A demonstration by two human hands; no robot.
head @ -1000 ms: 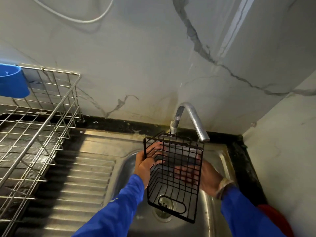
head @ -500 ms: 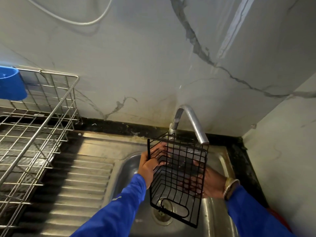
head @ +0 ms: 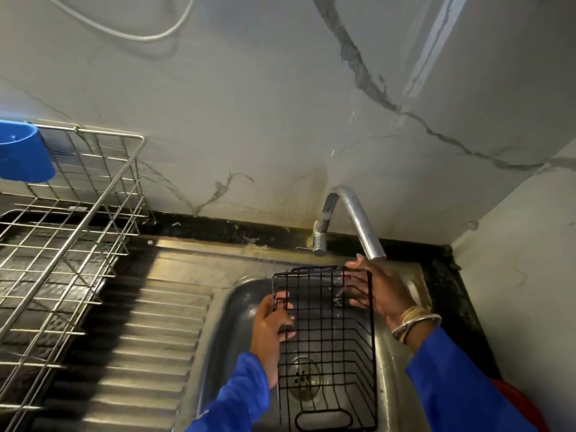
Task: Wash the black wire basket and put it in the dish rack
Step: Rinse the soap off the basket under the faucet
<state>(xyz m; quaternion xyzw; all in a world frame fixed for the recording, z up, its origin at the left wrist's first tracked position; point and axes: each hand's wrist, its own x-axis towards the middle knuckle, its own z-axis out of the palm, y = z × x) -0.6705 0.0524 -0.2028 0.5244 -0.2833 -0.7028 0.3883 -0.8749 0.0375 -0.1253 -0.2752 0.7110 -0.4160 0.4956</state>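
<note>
Basket (head: 327, 344) hangs over the sink (head: 243, 307), just below the tap (head: 358, 219). Left hand (head: 271, 325) grips its left edge, right hand (head: 383, 294) its far corner.

In front of you a black counter (head: 218, 227) carries a steel sink unit: ribbed drainboard (head: 156, 338) on your left, basin (head: 246, 304) on your right. The dish rack (head: 71, 233) stands at the left, overlapping the drainboard. A tap (head: 358, 221) rises at the back rim.
</note>
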